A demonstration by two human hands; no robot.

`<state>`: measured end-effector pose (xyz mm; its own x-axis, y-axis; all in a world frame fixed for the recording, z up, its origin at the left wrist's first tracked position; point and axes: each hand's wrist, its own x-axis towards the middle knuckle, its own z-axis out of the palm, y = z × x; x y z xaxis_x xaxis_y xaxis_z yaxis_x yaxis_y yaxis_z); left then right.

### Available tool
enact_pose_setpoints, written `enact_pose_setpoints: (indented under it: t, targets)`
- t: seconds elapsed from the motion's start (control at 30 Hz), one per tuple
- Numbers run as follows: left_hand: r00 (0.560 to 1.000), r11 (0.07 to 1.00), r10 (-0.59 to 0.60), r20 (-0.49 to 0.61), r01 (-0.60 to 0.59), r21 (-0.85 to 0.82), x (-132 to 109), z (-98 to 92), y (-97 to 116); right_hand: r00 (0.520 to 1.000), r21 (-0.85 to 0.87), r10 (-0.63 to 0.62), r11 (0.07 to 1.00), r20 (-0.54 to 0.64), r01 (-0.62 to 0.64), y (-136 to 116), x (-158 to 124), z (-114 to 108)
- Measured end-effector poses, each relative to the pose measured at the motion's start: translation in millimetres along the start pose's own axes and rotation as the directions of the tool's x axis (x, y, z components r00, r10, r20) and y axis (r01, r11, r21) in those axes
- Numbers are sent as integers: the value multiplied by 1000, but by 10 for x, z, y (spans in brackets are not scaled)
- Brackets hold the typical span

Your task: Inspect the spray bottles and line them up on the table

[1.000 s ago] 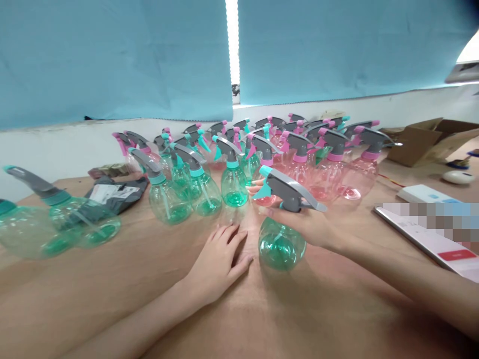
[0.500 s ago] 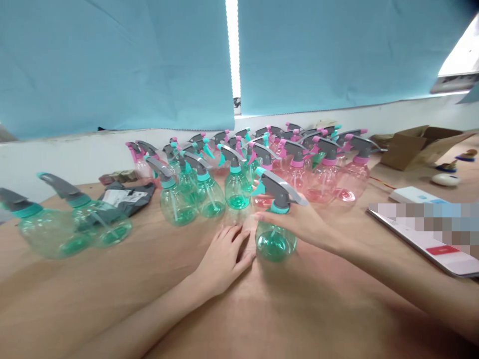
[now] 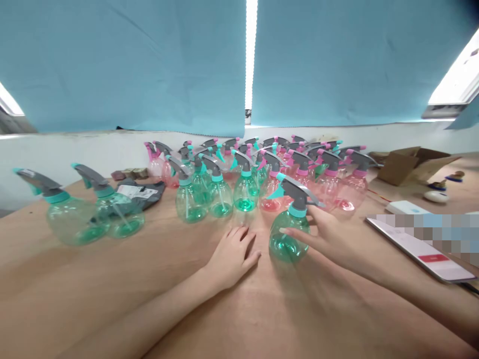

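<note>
My right hand (image 3: 322,238) is wrapped round the body of a green spray bottle (image 3: 287,252) with a grey and teal trigger head. Its thumb lies across the near side, and most of the other fingers are hidden behind. The bottle stands upright on the table. To its left, my left hand (image 3: 232,257) lies palm down on the wood, fingers loosely stretched and holding nothing. Just beyond it stand green spray bottles, one with a teal collar (image 3: 245,193) nearest to its fingertips. A pink spray bottle (image 3: 276,187) is close behind the bottle in my right hand.
Several more pink and green spray bottles crowd the back. Two green ones, including the leftmost bottle (image 3: 75,222), stand beside a dark plastic package (image 3: 144,194). At right are a tablet-like device (image 3: 409,244), a white box (image 3: 406,207), a white mouse (image 3: 436,197) and an open carton (image 3: 407,167).
My right hand has gone from the bottle's neck down to its body. The view has shifted slightly. My left hand stays flat on the table.
</note>
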<state>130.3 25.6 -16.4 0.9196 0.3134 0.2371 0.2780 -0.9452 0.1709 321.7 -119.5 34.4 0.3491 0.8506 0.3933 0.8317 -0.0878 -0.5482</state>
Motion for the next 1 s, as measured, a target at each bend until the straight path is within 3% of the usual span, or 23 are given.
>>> enact_pose_setpoints:
  t: [0.07, 0.17, 0.3, 0.47, 0.67, 0.83, 1.0]
  targets:
    - [1000, 1000, 3, -5, -3, -3, -86, -12, -36, 1000, -70, 25, 997, 17, -24, -108, -52, -43]
    - [1000, 1000, -1, -11, 1, -6, -301, -79, -135, 999, -47, 0, 999, 53, 3, -278, -131, -38]
    - [999, 999, -42, 11, 42, 11, -692, -245, -353, 988, 24, -41, 999, 149, 37, -486, -180, 132]
    - [987, 984, -161, 16, 160, 79, -1237, -458, -692, 956, 135, -186, 978, 227, 159, -814, -58, 512]
    - [960, 955, -273, -61, 278, 101, -1790, -622, -923, 935, 135, -292, 954, 201, 268, -1287, 292, 1111]
    - [950, 944, -297, -97, 307, 117, -1986, -732, -870, 910, 239, -382, 910, 162, 340, -1698, 627, 1584]
    - [946, 947, -303, -111, 313, 79, -2062, -772, -825, 907, 261, -401, 896, 130, 359, -1918, 856, 1832]
